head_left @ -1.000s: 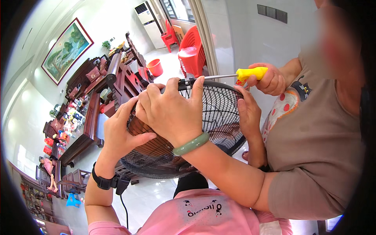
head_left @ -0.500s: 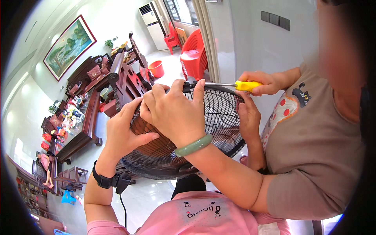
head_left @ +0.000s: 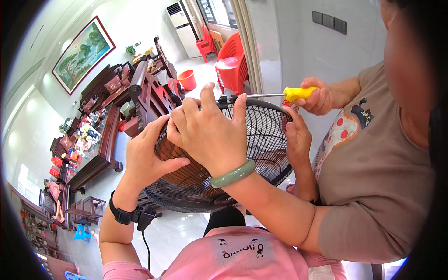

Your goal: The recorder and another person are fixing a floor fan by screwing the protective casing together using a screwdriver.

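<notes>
A round black wire fan guard [head_left: 263, 135] is held tilted in front of me. My left hand [head_left: 144, 154], with a black strap on its wrist, grips its left rim, thumb stretched over the wires. My right hand [head_left: 297, 135] holds the right rim; its forearm passes behind a co-worker's arm. That co-worker's left hand [head_left: 210, 130], wearing a green bangle [head_left: 233, 174], rests over the top rim beside a black clip [head_left: 227, 100]. In the co-worker's right hand [head_left: 322, 96] is a yellow-handled screwdriver [head_left: 298, 94], its shaft along the top rim toward the clip; the tip is hidden.
The co-worker in a brown shirt [head_left: 373, 172] stands close on my right. Ahead are a red bucket [head_left: 186, 80], stacked red chairs [head_left: 232, 65] and a white air conditioner [head_left: 184, 30]. Dark wooden furniture [head_left: 107, 135] and a blue stool [head_left: 81, 233] stand to the left.
The screwdriver has shifted slightly right and up, and the co-worker's grip on its handle has changed. The co-worker's left index finger is lifted higher. My hands stay in place.
</notes>
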### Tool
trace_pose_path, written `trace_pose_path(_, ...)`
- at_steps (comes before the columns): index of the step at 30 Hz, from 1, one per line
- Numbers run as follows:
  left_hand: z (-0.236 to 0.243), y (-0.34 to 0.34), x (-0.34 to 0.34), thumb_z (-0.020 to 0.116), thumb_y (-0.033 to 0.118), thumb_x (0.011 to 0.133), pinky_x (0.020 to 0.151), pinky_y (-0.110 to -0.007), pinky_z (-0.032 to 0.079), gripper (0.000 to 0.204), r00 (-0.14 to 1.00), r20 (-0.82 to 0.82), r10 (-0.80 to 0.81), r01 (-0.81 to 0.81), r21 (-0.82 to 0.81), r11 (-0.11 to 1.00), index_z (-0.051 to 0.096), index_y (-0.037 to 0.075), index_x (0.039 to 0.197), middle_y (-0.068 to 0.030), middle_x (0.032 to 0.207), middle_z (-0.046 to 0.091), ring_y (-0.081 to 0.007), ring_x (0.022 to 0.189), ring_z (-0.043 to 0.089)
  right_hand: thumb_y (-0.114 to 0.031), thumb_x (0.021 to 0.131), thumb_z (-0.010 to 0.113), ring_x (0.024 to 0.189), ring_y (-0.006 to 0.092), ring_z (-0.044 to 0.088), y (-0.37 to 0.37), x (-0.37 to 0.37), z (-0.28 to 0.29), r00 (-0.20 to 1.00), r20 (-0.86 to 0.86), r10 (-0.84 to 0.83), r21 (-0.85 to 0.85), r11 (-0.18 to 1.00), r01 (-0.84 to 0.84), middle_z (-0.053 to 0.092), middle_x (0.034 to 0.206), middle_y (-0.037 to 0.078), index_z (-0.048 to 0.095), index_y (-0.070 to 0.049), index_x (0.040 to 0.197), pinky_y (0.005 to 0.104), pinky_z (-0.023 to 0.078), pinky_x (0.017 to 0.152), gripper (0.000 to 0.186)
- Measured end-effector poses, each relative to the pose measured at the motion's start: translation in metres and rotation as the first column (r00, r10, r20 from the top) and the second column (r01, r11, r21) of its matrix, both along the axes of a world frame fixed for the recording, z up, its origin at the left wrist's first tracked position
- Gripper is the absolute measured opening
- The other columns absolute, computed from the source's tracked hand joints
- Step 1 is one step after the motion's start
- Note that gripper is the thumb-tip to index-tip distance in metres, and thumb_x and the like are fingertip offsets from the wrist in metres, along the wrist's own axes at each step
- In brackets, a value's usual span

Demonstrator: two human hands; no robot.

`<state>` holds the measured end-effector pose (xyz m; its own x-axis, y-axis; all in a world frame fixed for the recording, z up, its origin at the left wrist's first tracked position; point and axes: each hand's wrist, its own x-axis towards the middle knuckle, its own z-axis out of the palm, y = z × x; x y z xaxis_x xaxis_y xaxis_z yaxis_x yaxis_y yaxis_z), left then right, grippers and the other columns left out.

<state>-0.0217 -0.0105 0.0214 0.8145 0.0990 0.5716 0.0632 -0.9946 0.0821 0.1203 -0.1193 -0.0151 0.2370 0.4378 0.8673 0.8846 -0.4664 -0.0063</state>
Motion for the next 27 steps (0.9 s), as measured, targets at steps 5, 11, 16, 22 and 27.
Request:
trace_pose_path(5, 0.002, -0.002, 0.0, 0.093, 0.05, 0.061, 0.084, -0.04, 0.057, 0.095, 1.0, 0.009, 0.003, -0.003, 0.014, 1.0, 0.057, 0.005, 0.137, -0.0151, 0.119, 0.07, -0.0353, 0.103, 0.071, -0.044, 0.096, 0.055, 0.098, 0.037, 0.059, -0.003, 0.0, 0.0, 0.999, 0.031, -0.035, -0.022, 0.999, 0.035, 0.06, 0.095, 0.009, 0.067, -0.013, 0.095, 0.0684, 0.052, 0.084, 0.034)
trace_pose_path(11, 0.003, -0.007, 0.004, 0.092, 0.053, 0.062, 0.085, -0.041, 0.057, 0.095, 1.0, -0.013, 0.014, -0.014, 0.014, 1.0, 0.057, 0.005, 0.137, -0.0151, 0.118, 0.071, -0.0356, 0.104, 0.071, -0.045, 0.096, 0.056, 0.087, 0.0343, 0.06, -0.004, 0.004, -0.003, 0.938, 0.247, -0.244, -0.119, 0.953, 0.279, 0.06, 0.093, 0.009, 0.066, -0.011, 0.095, 0.0596, 0.055, 0.082, 0.035)
trace_pose_path(16, 0.002, -0.008, 0.004, 0.092, 0.054, 0.062, 0.083, -0.041, 0.057, 0.095, 1.0, -0.016, 0.019, -0.019, 0.009, 1.0, 0.057, 0.005, 0.136, -0.0152, 0.117, 0.071, -0.0357, 0.102, 0.071, -0.048, 0.09, 0.066, 0.101, 0.0245, 0.055, -0.016, 0.007, 0.0, 0.457, 0.718, -0.526, -0.091, 0.58, 0.81, 0.055, 0.097, 0.005, 0.06, -0.014, 0.102, 0.0486, 0.039, 0.106, 0.037)
trace_pose_path(22, 0.0, -0.006, 0.005, 0.092, 0.055, 0.062, 0.081, -0.04, 0.057, 0.097, 1.0, -0.021, 0.012, -0.011, 0.013, 1.0, 0.056, 0.005, 0.137, -0.0155, 0.116, 0.071, -0.0359, 0.099, 0.071, -0.049, 0.082, 0.075, 0.112, 0.0181, 0.05, -0.021, 0.008, -0.004, 0.156, 0.794, -0.588, 0.064, 0.336, 0.94, 0.053, 0.103, 0.003, 0.055, -0.016, 0.105, 0.044, 0.025, 0.117, 0.045)
trace_pose_path(27, 0.0, -0.007, 0.006, 0.092, 0.056, 0.062, 0.081, -0.04, 0.057, 0.098, 0.999, -0.03, 0.012, -0.011, 0.034, 0.999, 0.055, 0.005, 0.138, -0.0157, 0.116, 0.07, -0.0359, 0.099, 0.071, -0.041, 0.08, 0.078, 0.117, 0.0179, 0.051, -0.036, 0.012, -0.002, 0.602, 0.663, -0.444, -0.156, 0.705, 0.692, 0.056, 0.109, 0.005, 0.055, -0.015, 0.106, 0.0456, 0.024, 0.119, 0.044)
